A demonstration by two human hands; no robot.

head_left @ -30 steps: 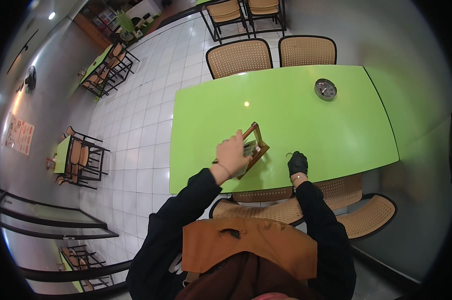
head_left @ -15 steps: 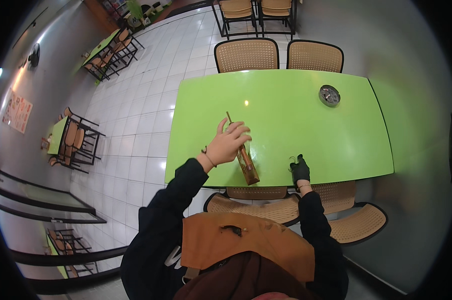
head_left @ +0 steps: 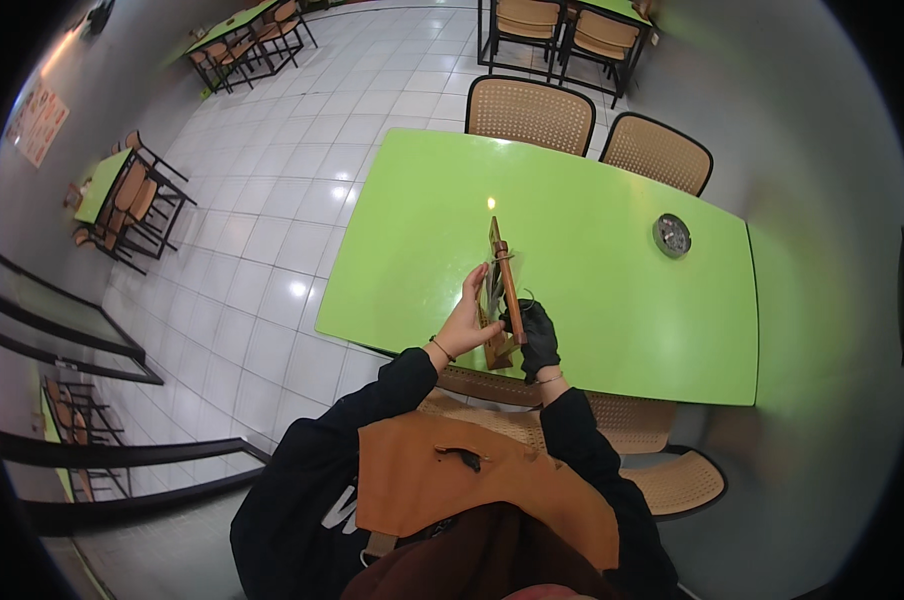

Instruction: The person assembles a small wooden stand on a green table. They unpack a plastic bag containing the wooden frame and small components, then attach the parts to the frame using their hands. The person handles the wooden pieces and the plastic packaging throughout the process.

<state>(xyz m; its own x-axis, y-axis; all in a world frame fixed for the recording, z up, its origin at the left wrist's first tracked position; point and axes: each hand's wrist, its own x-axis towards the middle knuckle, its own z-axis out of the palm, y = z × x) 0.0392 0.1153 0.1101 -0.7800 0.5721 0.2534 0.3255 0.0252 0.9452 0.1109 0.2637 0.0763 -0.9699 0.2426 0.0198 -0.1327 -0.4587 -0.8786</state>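
A narrow brown wooden table holder point(head_left: 504, 280) is between my two hands at the near edge of the green table point(head_left: 612, 290). Its long bar slants up and away, with something pale and clear beside it. My bare left hand point(head_left: 464, 325) grips its left side, thumb toward me and fingers partly hidden behind it. My right hand point(head_left: 539, 335), in a black glove, closes on the right side near the lower end. A thin curved wire-like piece point(head_left: 530, 295) sticks up by the gloved fingers; what it belongs to cannot be made out.
A round dark ashtray point(head_left: 672, 235) sits toward the table's right end. Woven-back chairs point(head_left: 532, 112) line the far side, and a chair point(head_left: 672, 485) stands on the near side by my right arm. A grey wall rises at the right. More green tables point(head_left: 102, 185) stand farther off.
My right hand has come left from the table edge onto the holder. My left hand has shifted from above the holder to its left side. The holder's bar has turned, and the view has swung.
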